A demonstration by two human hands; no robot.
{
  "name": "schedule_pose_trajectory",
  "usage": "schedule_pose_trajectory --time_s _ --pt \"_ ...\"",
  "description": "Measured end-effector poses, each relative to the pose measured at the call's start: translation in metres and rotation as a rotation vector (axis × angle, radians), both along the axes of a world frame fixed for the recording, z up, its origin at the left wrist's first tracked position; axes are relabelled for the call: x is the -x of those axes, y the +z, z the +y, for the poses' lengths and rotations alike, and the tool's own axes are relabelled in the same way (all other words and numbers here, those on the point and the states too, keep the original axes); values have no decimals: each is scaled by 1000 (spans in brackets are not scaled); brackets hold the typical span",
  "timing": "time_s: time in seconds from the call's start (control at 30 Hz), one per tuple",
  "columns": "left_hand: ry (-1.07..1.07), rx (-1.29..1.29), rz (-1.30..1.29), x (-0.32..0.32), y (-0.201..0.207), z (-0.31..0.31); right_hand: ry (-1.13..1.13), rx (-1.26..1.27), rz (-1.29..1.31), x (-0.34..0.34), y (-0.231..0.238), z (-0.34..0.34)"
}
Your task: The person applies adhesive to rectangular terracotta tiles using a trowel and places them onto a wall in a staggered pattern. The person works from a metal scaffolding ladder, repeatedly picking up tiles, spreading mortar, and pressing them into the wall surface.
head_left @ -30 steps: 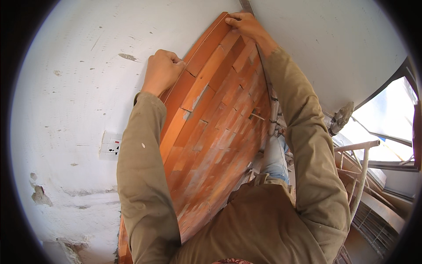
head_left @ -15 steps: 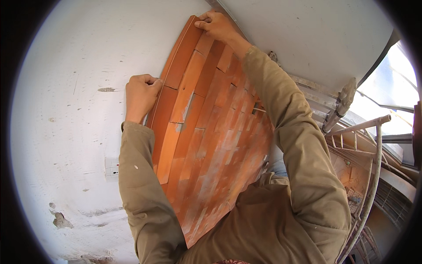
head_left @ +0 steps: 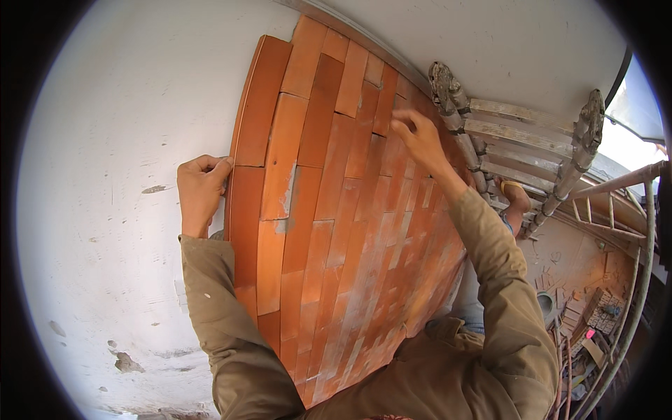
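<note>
Narrow orange-brown tiles (head_left: 329, 189) cover a wall face in staggered rows, with pale smears of dust or grout lower down. The outermost row ends with a darker tile (head_left: 260, 98) at the top left. My left hand (head_left: 201, 189) is closed in a pinch at this row's outer edge, near a joint between two tiles. What lies between its fingertips is hidden. My right hand (head_left: 423, 143) is over the tiles further right, thumb and forefinger apart and loosely curled, with nothing visible in it.
A white wall (head_left: 133, 140) with chips lies left. To the right stands a worn ladder (head_left: 521, 129) beside a metal frame (head_left: 647, 231). Another person's foot (head_left: 516, 194) in a yellow-strapped sandal shows by the ladder. Debris and a grey bucket (head_left: 545, 302) lie below.
My right hand has left the top end of the outermost row and moved right and down. My left hand stays at the tile edge. The view has shifted, showing more of the ladder and floor.
</note>
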State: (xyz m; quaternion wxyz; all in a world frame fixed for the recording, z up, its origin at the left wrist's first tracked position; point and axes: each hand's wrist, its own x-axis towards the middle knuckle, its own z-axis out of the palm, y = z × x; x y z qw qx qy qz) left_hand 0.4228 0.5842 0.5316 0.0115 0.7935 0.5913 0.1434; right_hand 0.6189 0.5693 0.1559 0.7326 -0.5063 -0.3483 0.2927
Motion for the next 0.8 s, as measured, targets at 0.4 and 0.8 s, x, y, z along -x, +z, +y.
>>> schedule_pose_trajectory --time_s 0.4,0.8 --pt "13 -6 31 -2 -2 10 883 1090 -474 162 -365 -264" --pt "-41 6 -10 -2 -4 11 513 1130 -108 153 -363 -267"
